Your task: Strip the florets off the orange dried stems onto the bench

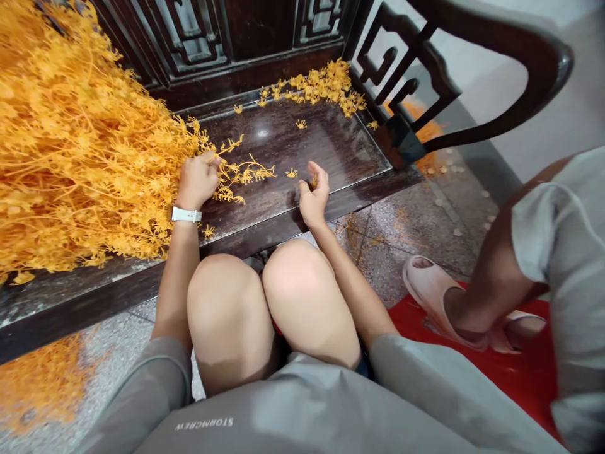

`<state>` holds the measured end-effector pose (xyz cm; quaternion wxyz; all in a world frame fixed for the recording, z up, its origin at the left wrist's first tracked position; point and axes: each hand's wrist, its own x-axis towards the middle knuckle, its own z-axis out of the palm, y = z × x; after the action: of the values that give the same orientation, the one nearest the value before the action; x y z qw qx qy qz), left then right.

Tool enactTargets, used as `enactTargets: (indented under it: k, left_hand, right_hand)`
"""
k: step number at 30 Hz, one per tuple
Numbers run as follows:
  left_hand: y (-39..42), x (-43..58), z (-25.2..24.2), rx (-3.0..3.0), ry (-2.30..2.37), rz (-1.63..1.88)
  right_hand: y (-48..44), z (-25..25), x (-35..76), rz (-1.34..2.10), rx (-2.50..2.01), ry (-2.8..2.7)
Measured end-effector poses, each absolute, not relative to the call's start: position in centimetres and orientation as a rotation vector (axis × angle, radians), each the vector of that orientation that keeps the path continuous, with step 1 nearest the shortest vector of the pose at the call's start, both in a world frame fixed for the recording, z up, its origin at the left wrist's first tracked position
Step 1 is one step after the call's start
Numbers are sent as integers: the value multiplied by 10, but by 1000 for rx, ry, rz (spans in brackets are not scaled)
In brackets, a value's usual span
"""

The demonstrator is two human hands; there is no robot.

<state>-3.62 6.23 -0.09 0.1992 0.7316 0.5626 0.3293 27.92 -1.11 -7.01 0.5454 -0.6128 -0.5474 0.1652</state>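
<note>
A large heap of orange plastic flower sprays covers the left part of the dark wooden bench. My left hand, with a white watch band on its wrist, is closed at the heap's right edge. From its fingers a branched orange plastic stem reaches right over the seat. My right hand is curled above the front edge of the bench, thumb apart from the fingertips. A small orange plastic floret shows within its curled fingers. One loose floret lies on the seat just left of it.
Loose florets are piled in the back right corner of the bench seat. A carved armrest bounds the right end. Orange bits litter the tiled floor. Another person's leg and pink slipper are at right, by a red mat.
</note>
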Motion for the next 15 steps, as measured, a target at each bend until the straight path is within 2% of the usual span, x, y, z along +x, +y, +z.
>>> enactTargets:
  k: [6,11,15]
  left_hand:
    - [62,-33,0,2045,1656,864]
    - [56,-29,8,2127,1720,793]
    - [51,-25,16,2171,1825,606]
  right_hand:
    - [-15,-57,272,485,-1302,-1331]
    - [-24,-52,273,378,-1501,-1195]
    - [-26,-47,268,412,-1665,-1350]
